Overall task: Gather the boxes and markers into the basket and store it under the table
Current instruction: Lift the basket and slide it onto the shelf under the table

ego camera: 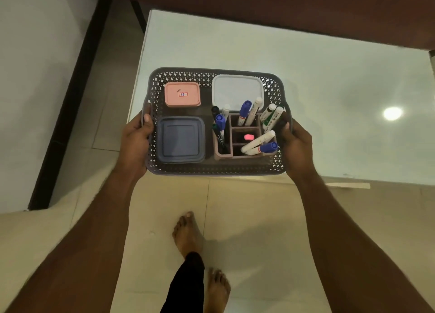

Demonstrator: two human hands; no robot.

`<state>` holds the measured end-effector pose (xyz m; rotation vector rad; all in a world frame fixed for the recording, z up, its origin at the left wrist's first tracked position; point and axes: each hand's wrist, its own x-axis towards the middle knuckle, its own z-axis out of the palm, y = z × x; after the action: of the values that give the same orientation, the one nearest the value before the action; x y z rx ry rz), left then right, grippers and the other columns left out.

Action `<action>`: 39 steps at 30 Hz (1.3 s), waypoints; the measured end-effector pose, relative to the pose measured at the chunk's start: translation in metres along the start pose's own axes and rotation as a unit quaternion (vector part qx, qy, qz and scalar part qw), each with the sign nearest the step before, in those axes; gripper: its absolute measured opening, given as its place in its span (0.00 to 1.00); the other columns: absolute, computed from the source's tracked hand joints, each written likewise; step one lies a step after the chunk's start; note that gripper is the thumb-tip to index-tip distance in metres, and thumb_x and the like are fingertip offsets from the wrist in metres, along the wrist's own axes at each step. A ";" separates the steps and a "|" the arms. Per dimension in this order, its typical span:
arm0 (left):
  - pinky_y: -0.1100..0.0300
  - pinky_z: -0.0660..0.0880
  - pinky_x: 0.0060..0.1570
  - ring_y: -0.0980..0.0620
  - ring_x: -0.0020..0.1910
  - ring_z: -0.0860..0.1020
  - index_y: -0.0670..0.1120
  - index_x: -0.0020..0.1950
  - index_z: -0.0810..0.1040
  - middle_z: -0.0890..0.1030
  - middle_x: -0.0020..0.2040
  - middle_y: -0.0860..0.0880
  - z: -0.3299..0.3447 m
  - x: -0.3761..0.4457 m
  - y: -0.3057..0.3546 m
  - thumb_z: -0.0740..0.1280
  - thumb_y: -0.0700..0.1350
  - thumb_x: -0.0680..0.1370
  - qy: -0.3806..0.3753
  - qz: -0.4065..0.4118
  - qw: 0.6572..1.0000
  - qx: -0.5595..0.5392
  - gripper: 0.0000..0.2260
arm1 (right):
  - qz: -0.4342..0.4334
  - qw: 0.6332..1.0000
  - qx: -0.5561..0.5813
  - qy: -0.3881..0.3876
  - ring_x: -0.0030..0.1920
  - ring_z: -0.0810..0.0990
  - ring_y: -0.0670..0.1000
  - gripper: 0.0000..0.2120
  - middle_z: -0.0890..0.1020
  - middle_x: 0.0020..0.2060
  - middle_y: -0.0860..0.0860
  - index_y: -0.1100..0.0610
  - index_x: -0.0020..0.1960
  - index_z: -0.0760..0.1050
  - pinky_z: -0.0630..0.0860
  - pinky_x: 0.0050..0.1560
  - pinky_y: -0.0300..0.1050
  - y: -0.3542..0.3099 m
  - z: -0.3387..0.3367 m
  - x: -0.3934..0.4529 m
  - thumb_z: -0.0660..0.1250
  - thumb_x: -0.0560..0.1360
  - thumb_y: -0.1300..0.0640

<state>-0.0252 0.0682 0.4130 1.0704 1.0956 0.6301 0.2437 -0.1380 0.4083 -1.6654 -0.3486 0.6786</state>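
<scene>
From the head view, we are looking straight down as we are carrying the basket (216, 171) in both hands, and it is hanging over the near left corner of the desk (329, 89), partly out over the tiled floor (259, 218). Our left hand (135, 143) is making a grip on the left handle, thumb showing inside the rim, while our right hand (295, 145) is wrapping its grip round the right handle, fingers curling over the edge. Everything looks gathered: the pink box (182, 94) is sitting at the far left of the basket, the white box (237, 91) at the far right, the blue box (180, 139) at the near left, and the marker holder (223, 156) at the near right with the markers (244, 112) leaning out of its compartments, some at a steep slant. So we are judging the collecting step done and the storing step in hand. Next, we reckon, we are needing to stoop, keep the basket level so those loose markers are not tipping out, and slide it beneath the desk; what lies under the desk is hidden from us here. Our bare feet (188, 235) are standing close by on the floor.
</scene>
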 end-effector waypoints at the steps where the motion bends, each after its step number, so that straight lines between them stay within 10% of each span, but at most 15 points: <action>1: 0.43 0.77 0.68 0.44 0.65 0.81 0.43 0.72 0.77 0.83 0.66 0.44 0.000 -0.009 -0.003 0.57 0.46 0.88 -0.002 0.002 1.000 0.002 0.17 | 0.004 1.000 0.001 0.003 0.57 0.84 0.56 0.14 0.85 0.58 0.59 0.61 0.66 0.80 0.80 0.63 0.59 0.002 -0.005 -0.008 0.60 0.85 0.59; 9: 0.46 0.78 0.66 0.45 0.64 0.82 0.45 0.72 0.77 0.83 0.65 0.46 -0.009 -0.084 -0.039 0.57 0.46 0.87 -0.012 0.006 1.000 -0.002 0.16 | 0.031 0.999 0.017 0.014 0.56 0.86 0.55 0.15 0.85 0.59 0.59 0.63 0.67 0.79 0.82 0.53 0.48 0.033 -0.042 -0.081 0.61 0.85 0.58; 20: 0.52 0.82 0.58 0.45 0.64 0.82 0.45 0.73 0.76 0.84 0.63 0.48 -0.070 -0.169 -0.105 0.57 0.44 0.87 -0.021 -0.033 0.999 -0.011 0.16 | 0.035 0.999 0.032 0.018 0.62 0.78 0.74 0.14 0.81 0.60 0.69 0.69 0.66 0.76 0.75 0.63 0.74 0.106 -0.049 -0.200 0.59 0.85 0.63; 30: 0.41 0.77 0.66 0.42 0.66 0.81 0.47 0.74 0.75 0.82 0.66 0.45 -0.128 -0.189 -0.168 0.58 0.47 0.87 -0.037 -0.076 0.996 0.016 0.16 | 0.090 0.994 0.019 0.050 0.58 0.84 0.66 0.13 0.84 0.57 0.64 0.63 0.64 0.80 0.79 0.61 0.68 0.165 -0.025 -0.260 0.61 0.85 0.61; 39: 0.52 0.83 0.58 0.46 0.62 0.83 0.46 0.72 0.77 0.84 0.64 0.47 -0.124 -0.124 -0.238 0.57 0.46 0.87 -0.027 -0.049 0.998 -0.001 0.16 | 0.063 0.997 0.027 0.042 0.54 0.86 0.58 0.13 0.87 0.55 0.57 0.63 0.65 0.79 0.84 0.54 0.53 0.235 -0.003 -0.209 0.60 0.85 0.63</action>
<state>-0.2062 -0.0835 0.2343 1.0196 1.0934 0.5207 0.0490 -0.3110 0.2316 -1.6698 -0.1651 0.7044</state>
